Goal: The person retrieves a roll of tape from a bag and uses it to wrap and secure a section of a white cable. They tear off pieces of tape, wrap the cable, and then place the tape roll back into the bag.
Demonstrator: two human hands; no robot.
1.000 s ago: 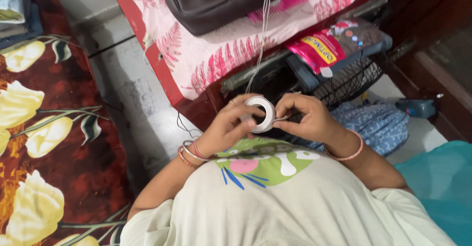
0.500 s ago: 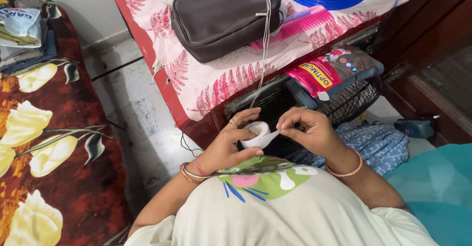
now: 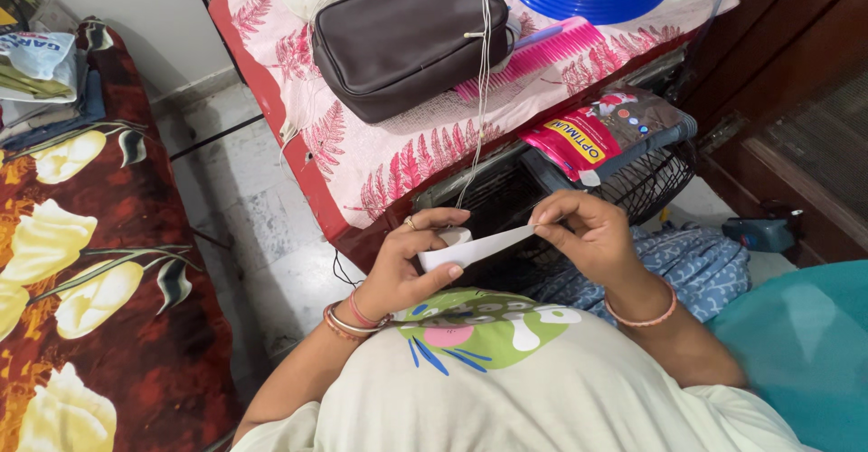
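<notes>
Change since earlier: now stretching out as a flat white strip between both hands, where the roll was sitting face-on as a closed ring a second ago; view also tipping up, taking in more of the tabletop at 12 o'clock.

Bedspread [image 3: 81, 262]: lying at 9 o'clock, dark red with pale yellow flowers, well apart from the hands.

Left hand [image 3: 411, 267]: curling around the white tape roll [image 3: 452, 235], fingers wrapped over the top and thumb pressing underneath, clamped on it; bangles showing at the wrist.

Tape strip [image 3: 479, 248]: running from the roll toward 2 o'clock, taut, just above the printed shirt.

Right hand [image 3: 588, 240]: pinching the free end of the strip, thumb and forefinger closed together on it, other fingers folded loosely.

Step in hand: judging by the stretched strip, peeling a length off the roll, about partway drawn.

Next move: likely calling for a steady pull away from the roll while keeping it from spinning, then tearing or cutting; risk of the strip folding onto itself or sticking to the fingers.

Table [image 3: 362, 181]: standing at 12 o'clock under a pink fern-print cloth.

Brown pouch [image 3: 407, 36]: resting on the cloth, white cord hanging past it toward the hands.

Pink comb [image 3: 542, 54]: lying just beside the pouch at 1 o'clock.

Red packet [image 3: 579, 140]: sitting below the table edge at 2 o'clock.
</notes>
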